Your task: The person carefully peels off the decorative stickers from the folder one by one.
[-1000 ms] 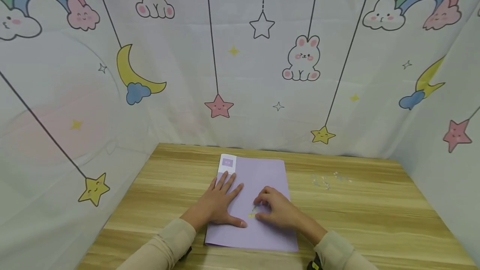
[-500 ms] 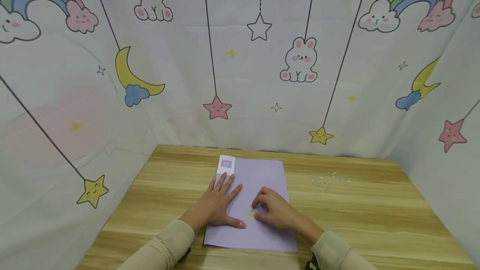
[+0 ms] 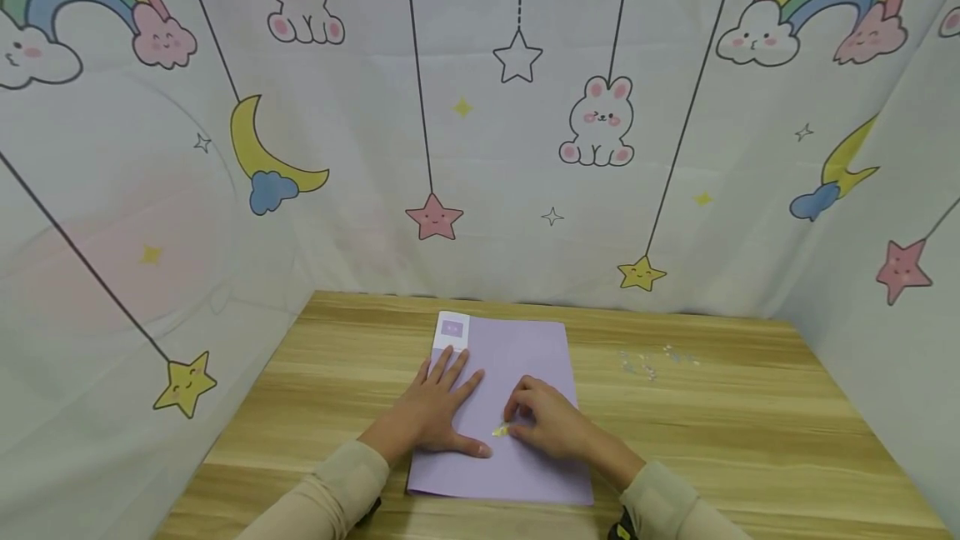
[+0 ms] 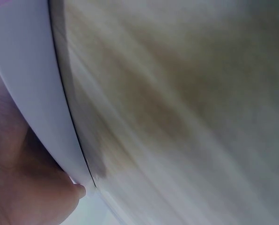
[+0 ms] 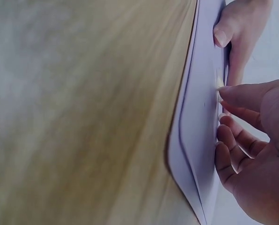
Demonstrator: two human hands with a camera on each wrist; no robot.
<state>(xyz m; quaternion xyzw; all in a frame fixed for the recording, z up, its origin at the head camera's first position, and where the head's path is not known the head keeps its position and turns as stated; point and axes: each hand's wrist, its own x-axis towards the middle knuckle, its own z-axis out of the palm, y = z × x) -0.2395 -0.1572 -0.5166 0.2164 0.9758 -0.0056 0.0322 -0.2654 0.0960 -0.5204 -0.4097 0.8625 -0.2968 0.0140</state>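
A lavender paper folder (image 3: 521, 344) lies on the table, with a white label (image 3: 453, 340) at its far left corner. My left hand (image 3: 438, 411) rests flat on its left side, fingers spread and pointing away. Over the folder's right half, my right hand (image 3: 551, 419) has curled fingers, thumb and index together at a small yellow piece (image 3: 499, 432). The right wrist view shows that pale yellow piece (image 5: 219, 79) at the thumb tip, pinched close over the paper. Its exact kind is too small to make out.
Several tiny pale and bluish bits (image 3: 645, 363) are scattered on the wooden table (image 3: 720, 423) to the right of the folder. Printed curtains (image 3: 510, 257) with stars and rabbits enclose the table at the back and sides.
The yellow piece has shifted and tilted slightly at my right fingertips, and the small green part beside it no longer shows. My left hand stays in place on the folder.
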